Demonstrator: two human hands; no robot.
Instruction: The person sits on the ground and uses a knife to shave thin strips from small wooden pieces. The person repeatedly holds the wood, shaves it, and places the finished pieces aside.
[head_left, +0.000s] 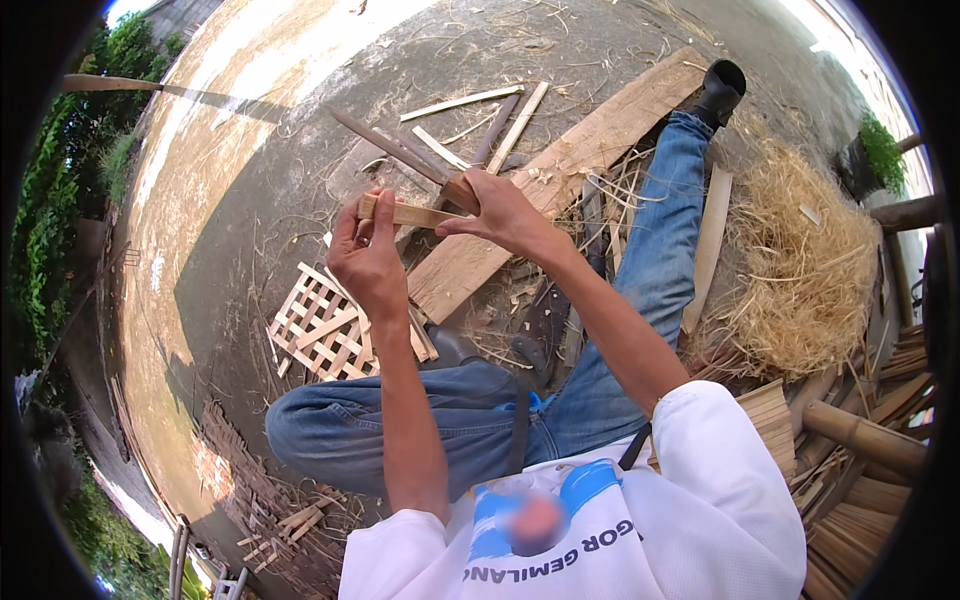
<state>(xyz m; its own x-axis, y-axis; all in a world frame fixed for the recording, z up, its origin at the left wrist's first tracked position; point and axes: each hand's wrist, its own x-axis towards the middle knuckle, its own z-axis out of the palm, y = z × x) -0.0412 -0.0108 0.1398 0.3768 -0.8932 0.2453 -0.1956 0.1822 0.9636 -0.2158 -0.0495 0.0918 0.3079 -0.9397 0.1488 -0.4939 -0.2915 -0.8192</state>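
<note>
Pinching a pale strip [415,213], left of the plank [590,155], between left hand [370,262] and right hand [505,215], also clasping a knife [459,193] in the latter; probably light, springy, splinter-prone; best held by flat faces near both ends.

Knife handle [458,193] partly covered; shirt [690,510] cut off at bottom.

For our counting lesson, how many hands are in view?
2: the left hand, left of centre, holds one end of a pale strip; the right hand, to its right, grips a knife. No others show.
</note>
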